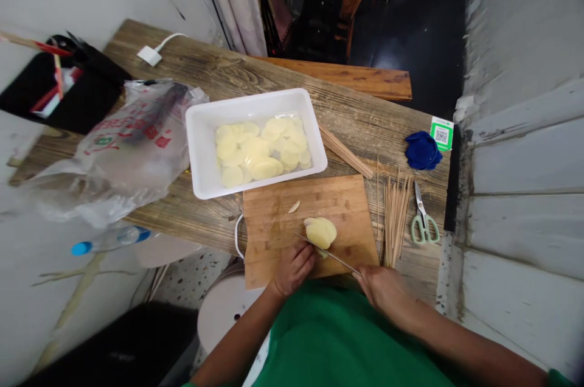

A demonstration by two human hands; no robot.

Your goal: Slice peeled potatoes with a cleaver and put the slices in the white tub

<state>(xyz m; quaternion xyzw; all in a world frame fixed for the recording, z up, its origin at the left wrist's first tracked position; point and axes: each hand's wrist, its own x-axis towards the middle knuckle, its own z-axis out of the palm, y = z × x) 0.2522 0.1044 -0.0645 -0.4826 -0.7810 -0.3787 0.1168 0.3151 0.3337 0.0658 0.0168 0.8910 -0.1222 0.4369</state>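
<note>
A peeled potato (320, 231) lies on a wooden cutting board (274, 223) at the table's near edge. My left hand (294, 266) is curled beside the potato's near end, fingers pressed to it. My right hand (385, 289) grips the handle of a knife (326, 251) whose thin blade rests against the potato's near side. A small potato sliver (294, 207) lies on the board. Behind the board, a white tub (204, 149) holds several potato slices in water.
A bundle of wooden skewers (395, 210) and green-handled scissors (423, 219) lie right of the board. More skewers (344, 151), a blue cloth (422, 150), a plastic bag (123, 143) and a black holder (68, 86) are on the wooden table (219, 70). White stool (223, 314) below.
</note>
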